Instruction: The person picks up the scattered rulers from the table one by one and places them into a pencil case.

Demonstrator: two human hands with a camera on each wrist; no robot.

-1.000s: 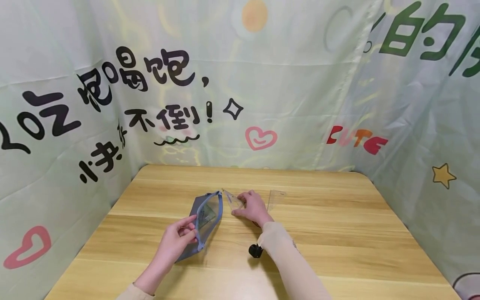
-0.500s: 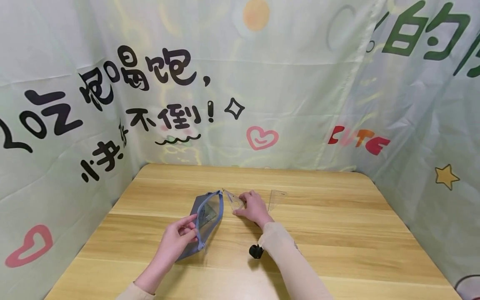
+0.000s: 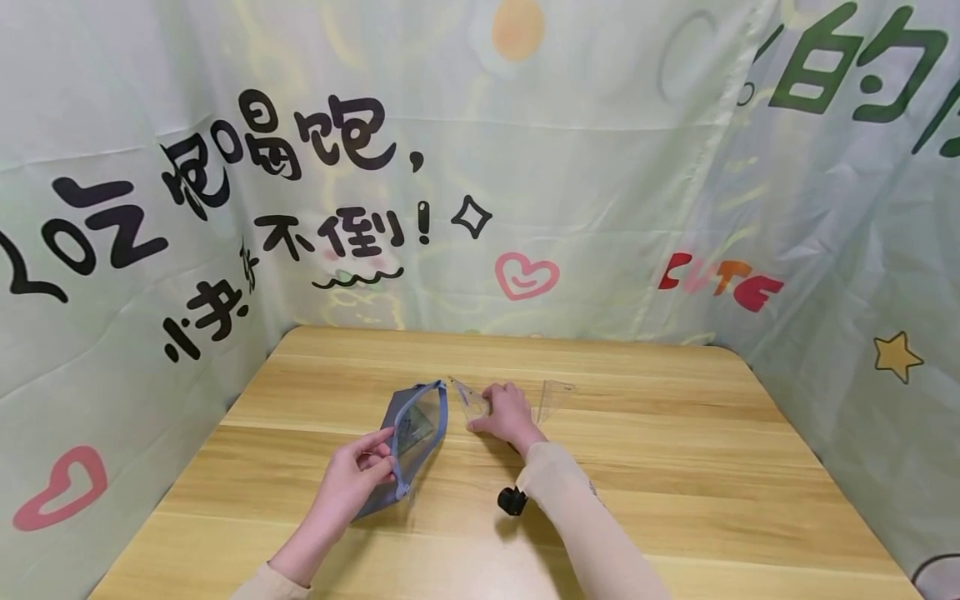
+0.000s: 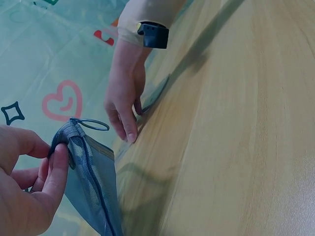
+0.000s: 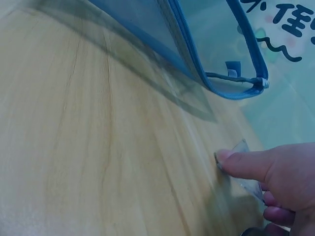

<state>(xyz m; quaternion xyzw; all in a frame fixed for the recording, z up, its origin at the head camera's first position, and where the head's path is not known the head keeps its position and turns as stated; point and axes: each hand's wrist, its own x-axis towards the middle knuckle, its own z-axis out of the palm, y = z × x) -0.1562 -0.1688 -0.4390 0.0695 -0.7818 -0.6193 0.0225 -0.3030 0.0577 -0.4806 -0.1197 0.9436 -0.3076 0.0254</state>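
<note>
My left hand pinches the edge of a blue mesh zip pouch between thumb and fingers. The pouch's zip is undone and its mouth gapes to the right. Through its mouth a clear greenish piece shows inside. My right hand pinches a clear set square just right of the pouch. In the right wrist view, the thumb lies over the near edge of that set square, with fingers behind it. A second clear, straight-edged drawing piece lies beyond the right hand, partly hidden by it.
A wooden table carries everything, with printed cloth walls on the left, back and right. A black camera is strapped at the right wrist. In the left wrist view, a dark curved edge shows behind the right hand; its kind is unclear.
The head view has shifted slightly. Both hands keep nearly the same pose, the left on the pouch and the right on the set square.
</note>
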